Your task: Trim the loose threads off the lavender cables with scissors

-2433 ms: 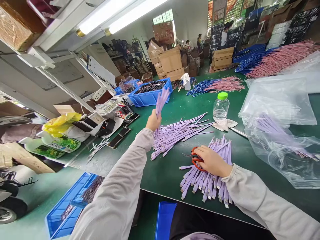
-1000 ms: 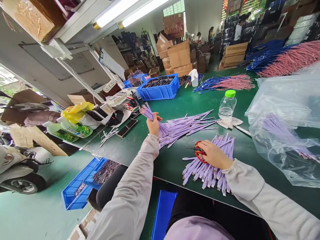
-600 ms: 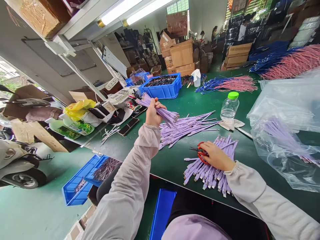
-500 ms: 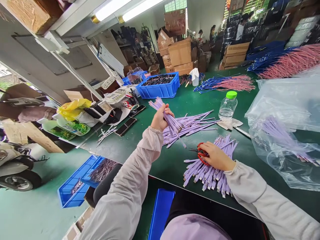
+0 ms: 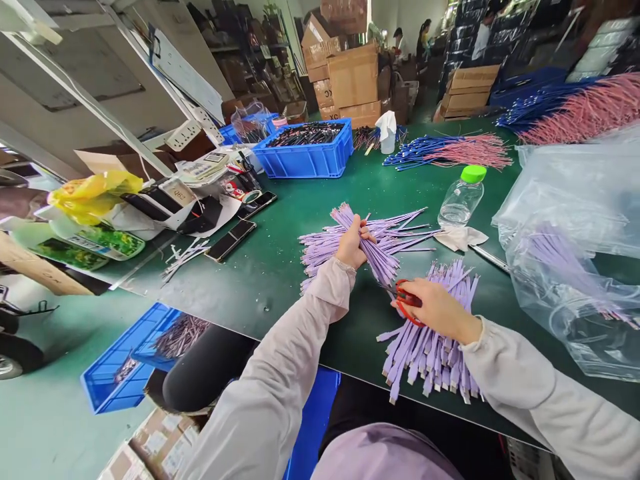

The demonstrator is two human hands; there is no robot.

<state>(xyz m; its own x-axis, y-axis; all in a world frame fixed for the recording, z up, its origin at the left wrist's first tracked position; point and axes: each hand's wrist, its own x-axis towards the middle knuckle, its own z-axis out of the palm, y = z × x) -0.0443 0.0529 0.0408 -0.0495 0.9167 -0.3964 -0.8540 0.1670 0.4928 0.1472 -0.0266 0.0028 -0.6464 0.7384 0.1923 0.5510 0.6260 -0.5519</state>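
Gripping a bundle of lilac USB cables [image 5: 383, 261], the left hand [image 5: 353, 244] holds it tilted above the green worktop [image 5: 287, 200], over a loose heap [image 5: 316, 253] of similar cables. The right hand [image 5: 447, 308] is curled round red-handled scissors [image 5: 404, 294] above a second pile [image 5: 423, 357]; the blades point towards the bundle's lower ends, but contact cannot be told. With blades so near, a careless squeeze could nick a cable, and a slackened left grip could spill strands. Behind, a blue bin [image 5: 300, 160] holds dark cables [image 5: 305, 135]; the green-lidded jar [image 5: 457, 200] seems to contain clear liquid; a transparent bag [image 5: 560, 337] encloses lilac leads [image 5: 555, 260].
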